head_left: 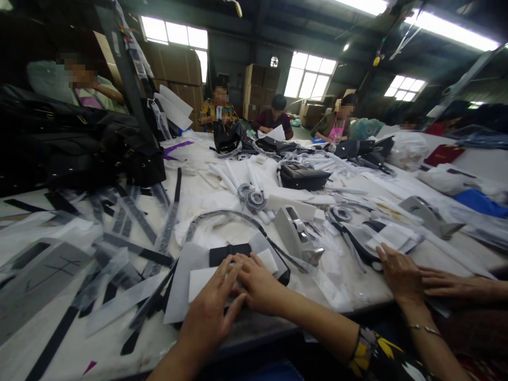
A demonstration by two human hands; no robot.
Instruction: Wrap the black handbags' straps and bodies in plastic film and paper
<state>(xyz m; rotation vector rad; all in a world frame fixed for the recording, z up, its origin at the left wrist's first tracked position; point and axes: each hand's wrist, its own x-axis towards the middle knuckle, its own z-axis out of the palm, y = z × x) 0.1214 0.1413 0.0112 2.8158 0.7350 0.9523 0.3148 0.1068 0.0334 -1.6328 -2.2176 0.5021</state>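
A black handbag [286, 275] lies flat in front of me, with white foam sheets [202, 283] and a dark strip [228, 254] over it. Its wrapped handle [222, 212] arches away from me. My left hand [214, 301] rests over the near middle of the bag, fingers stretched and thumb apart. From the right, my right hand [260, 283] meets it there, its fingers extended on the white sheet and dark strip. The hands overlap, so the spot beneath them is hidden. Just beyond stands a grey tape dispenser [293, 230].
At right, a co-worker's hands [405, 275] touch another black bag [357, 246]. Wrapped straps [130, 217] and another tape dispenser [43, 280] lie left, below piled black bags [79, 143]. White rolls and bags cover the middle. Several people sit across the table.
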